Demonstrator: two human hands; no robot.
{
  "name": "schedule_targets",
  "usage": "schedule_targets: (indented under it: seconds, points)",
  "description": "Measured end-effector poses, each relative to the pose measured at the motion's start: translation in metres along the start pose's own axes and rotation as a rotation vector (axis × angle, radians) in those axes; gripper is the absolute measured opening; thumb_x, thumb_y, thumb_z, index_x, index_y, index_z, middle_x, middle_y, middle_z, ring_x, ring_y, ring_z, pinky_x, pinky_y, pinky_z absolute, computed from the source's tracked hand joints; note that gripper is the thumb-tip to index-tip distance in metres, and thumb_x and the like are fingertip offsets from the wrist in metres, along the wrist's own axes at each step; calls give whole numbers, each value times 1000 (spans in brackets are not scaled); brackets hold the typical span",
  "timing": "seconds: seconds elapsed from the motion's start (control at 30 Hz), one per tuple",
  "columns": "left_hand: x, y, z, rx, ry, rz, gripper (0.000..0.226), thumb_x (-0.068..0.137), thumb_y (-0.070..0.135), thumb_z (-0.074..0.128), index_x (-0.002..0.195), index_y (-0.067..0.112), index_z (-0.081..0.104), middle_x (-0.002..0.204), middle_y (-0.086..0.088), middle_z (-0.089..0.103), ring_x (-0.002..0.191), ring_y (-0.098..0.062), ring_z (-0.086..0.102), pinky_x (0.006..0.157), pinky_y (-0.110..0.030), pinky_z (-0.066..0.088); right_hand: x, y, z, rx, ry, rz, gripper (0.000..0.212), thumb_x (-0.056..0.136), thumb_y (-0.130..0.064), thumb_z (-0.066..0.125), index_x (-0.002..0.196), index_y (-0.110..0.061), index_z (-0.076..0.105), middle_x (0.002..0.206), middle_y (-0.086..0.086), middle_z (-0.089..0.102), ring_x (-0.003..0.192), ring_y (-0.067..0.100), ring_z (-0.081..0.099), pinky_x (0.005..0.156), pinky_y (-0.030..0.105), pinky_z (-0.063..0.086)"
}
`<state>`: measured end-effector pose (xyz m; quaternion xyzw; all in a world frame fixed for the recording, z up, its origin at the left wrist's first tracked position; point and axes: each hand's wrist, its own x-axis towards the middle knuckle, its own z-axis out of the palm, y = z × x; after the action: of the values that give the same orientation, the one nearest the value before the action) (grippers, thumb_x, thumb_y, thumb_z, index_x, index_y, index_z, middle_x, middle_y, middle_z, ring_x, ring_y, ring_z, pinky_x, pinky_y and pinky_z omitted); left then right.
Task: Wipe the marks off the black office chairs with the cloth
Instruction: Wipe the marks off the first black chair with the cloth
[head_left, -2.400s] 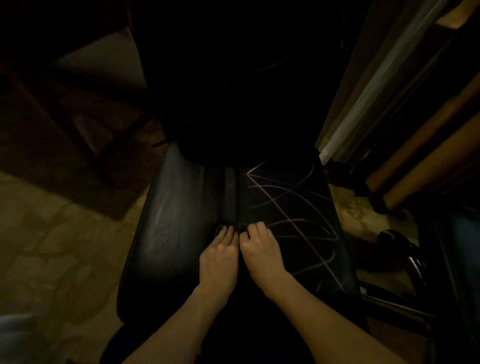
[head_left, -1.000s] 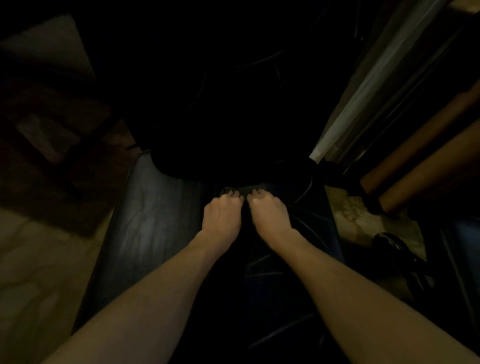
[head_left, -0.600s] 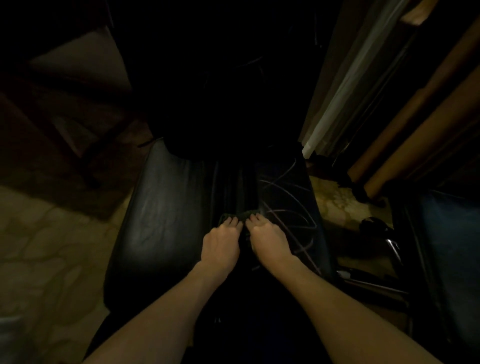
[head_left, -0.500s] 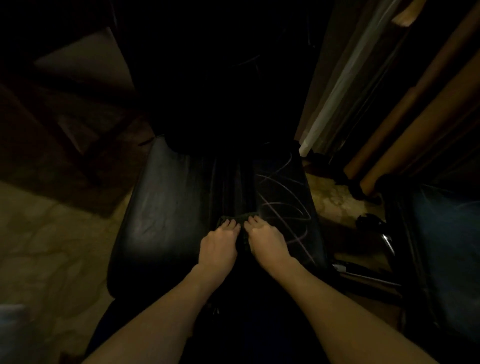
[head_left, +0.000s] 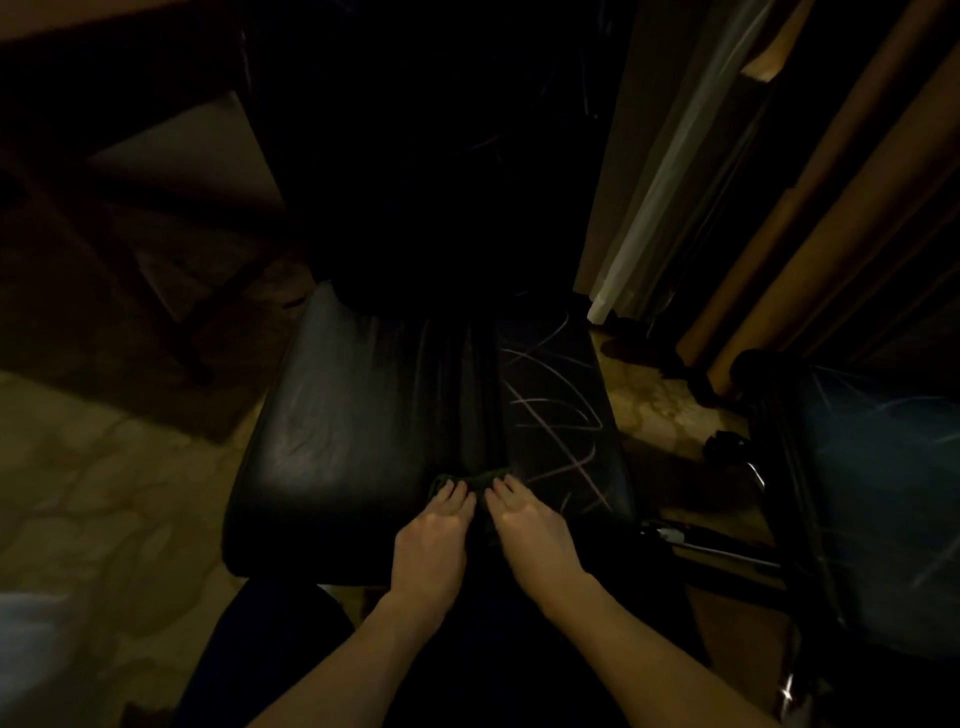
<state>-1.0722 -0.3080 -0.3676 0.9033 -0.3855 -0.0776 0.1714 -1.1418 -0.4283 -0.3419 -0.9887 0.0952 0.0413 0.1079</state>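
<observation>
Pressing a dark cloth (head_left: 470, 480) flat onto the black chair seat (head_left: 363, 431) with left hand (head_left: 431, 545) and right hand (head_left: 532, 540) side by side, fingers straight, pale scribble marks (head_left: 556, 431) lying at two o'clock.

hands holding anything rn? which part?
Both the left hand and right hand press a dark cloth flat on the chair seat, fingertips near its far edge; no clear grip.

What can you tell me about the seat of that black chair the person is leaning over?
The seat is a wide black cushion that looks like smooth leather, shiny where the light catches its left part. A seam or crease runs front to back down its middle. Its right half is crossed by thin pale scribbled marks; the left half shows none. Near the front edge a dark cloth lies on it, with the left hand and right hand pressing it down side by side. The dark backrest rises behind.
</observation>
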Motion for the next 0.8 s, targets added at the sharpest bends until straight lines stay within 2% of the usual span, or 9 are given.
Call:
schedule_targets:
  seconds: [0.07, 0.13, 0.23, 0.33, 0.4, 0.43, 0.5, 0.57, 0.8]
  points:
    - [1, 1, 3, 37, 33, -4, 61, 91, 0, 55, 148, 16, 40, 156, 1, 36, 146, -11, 29, 113, -19, 27, 3, 2, 4, -46, 25, -8, 55, 96, -5, 49, 148, -2, 32, 154, 14, 34, 146, 22, 25, 114, 29, 28]
    - [5, 0, 9, 75, 13, -13, 67, 65, -2, 82, 128, 7, 63, 135, -8, 61, 127, -19, 56, 102, -25, 44, 9, 2, 7, -132, 5, 26, 59, 85, -7, 65, 140, 1, 45, 144, 18, 47, 139, 25, 39, 109, 32, 37]
    - [21, 2, 12, 137, 9, 16, 69, 44, 1, 93, 110, 2, 73, 114, -13, 72, 107, -24, 69, 91, -34, 55, 22, -1, 16, -221, -24, 38, 58, 81, -10, 70, 134, 6, 51, 138, 24, 52, 133, 32, 46, 112, 38, 38]
    - [41, 5, 4, 179, -23, 29, 65, 72, 10, 82, 132, 2, 58, 136, -15, 58, 130, -23, 53, 111, -30, 35, 44, 2, 14, -243, -53, 63, 60, 53, -19, 91, 107, 2, 72, 108, 20, 71, 108, 32, 66, 91, 37, 53]
    - [56, 3, -1, 198, -75, 49, 61, 98, 12, 50, 153, 6, 25, 160, -11, 25, 149, -20, 20, 121, -26, 5, 59, 6, 13, -227, -35, 74, 58, 55, -19, 90, 106, 2, 72, 108, 21, 70, 107, 32, 66, 89, 38, 54]
    - [65, 1, -3, 193, -94, 51, 62, 100, 12, 42, 155, 8, 15, 163, -9, 14, 151, -18, 10, 122, -26, 0, 66, 8, 9, -234, -42, 96, 55, 66, -19, 84, 114, 2, 68, 117, 22, 67, 116, 33, 62, 94, 37, 52]
    - [86, -1, -5, 206, -94, 44, 66, 100, 13, 42, 156, 9, 8, 165, -7, 7, 152, -17, 4, 123, -27, 1, 83, 17, 4, -266, -47, 107, 52, 93, -15, 57, 139, 4, 44, 144, 26, 44, 139, 36, 37, 110, 39, 37]
    - [112, -5, -5, 198, -87, 43, 68, 99, 13, 44, 156, 8, 7, 165, -7, 6, 152, -18, 2, 124, -28, 3, 107, 32, -2, -290, -57, 61, 51, 102, -12, 35, 149, 4, 24, 155, 26, 22, 147, 38, 16, 117, 41, 23]
    - [220, -28, -2, 312, -102, 103, 65, 101, 12, 38, 156, 5, 3, 164, -12, 2, 152, -23, 0, 123, -31, -3, 198, 77, -18, -344, -19, 38, 52, 103, -10, 33, 150, 4, 18, 157, 26, 16, 148, 38, 10, 118, 41, 21]
